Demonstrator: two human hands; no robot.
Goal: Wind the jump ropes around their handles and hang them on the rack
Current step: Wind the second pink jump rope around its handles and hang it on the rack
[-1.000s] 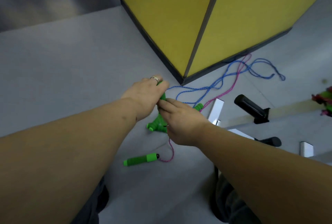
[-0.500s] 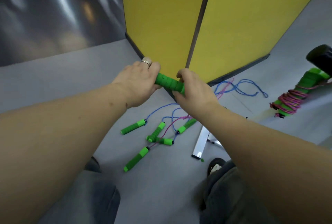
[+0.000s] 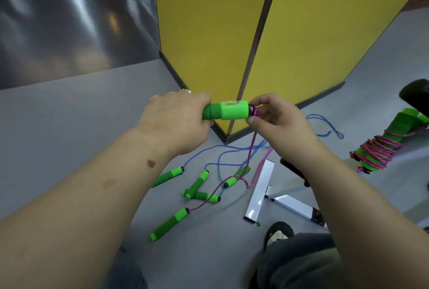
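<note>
My left hand (image 3: 176,119) grips a green jump-rope handle (image 3: 226,110), held level in front of me. At the handle's right end my right hand (image 3: 276,119) pinches the pink rope (image 3: 251,147), which drops to the floor. Its other green handle (image 3: 170,223) lies on the grey floor. Several more green handles (image 3: 197,186) with blue rope (image 3: 232,151) lie in a loose tangle below my hands. A wound pink rope bundle (image 3: 380,149) on green handles hangs at the right, on the rack's black peg (image 3: 415,93).
A yellow panelled corner (image 3: 232,33) stands right behind my hands. The rack's white base legs (image 3: 260,191) lie on the floor at lower right. My shoe (image 3: 277,234) and dark trouser leg are below them. Shiny dark flooring lies at the upper left.
My hands have lifted a green handle from the floor pile. The right hand has slid from the handle's body to its end and now pinches the pink rope there.
</note>
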